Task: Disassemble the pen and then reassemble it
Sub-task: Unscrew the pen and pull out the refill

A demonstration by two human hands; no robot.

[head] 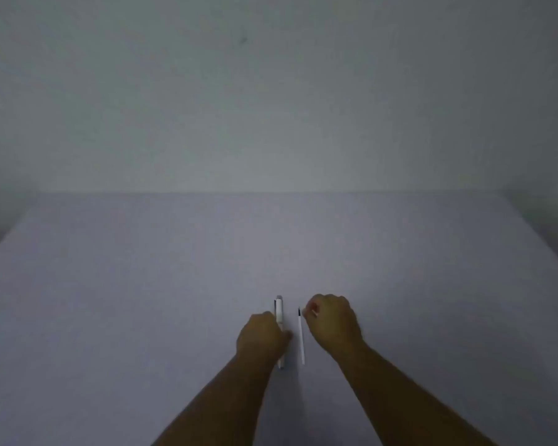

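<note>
While the pen barrel [279, 312] lies on the table [110, 300] under the left hand [261, 338], fingers curled on it, the thin refill [301, 338] lies just beside; right hand [332, 320] clenched, contents unclear; parts likely light, slick; refill bendy, best pinched mid-length.

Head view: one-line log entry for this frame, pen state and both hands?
pen: disassembled | barrel: on table, under left hand | refill: loose on table, between hands | right hand: closed beside refill, contents unclear

One pen barrel [279, 309], one refill [301, 336], two hands.
</note>
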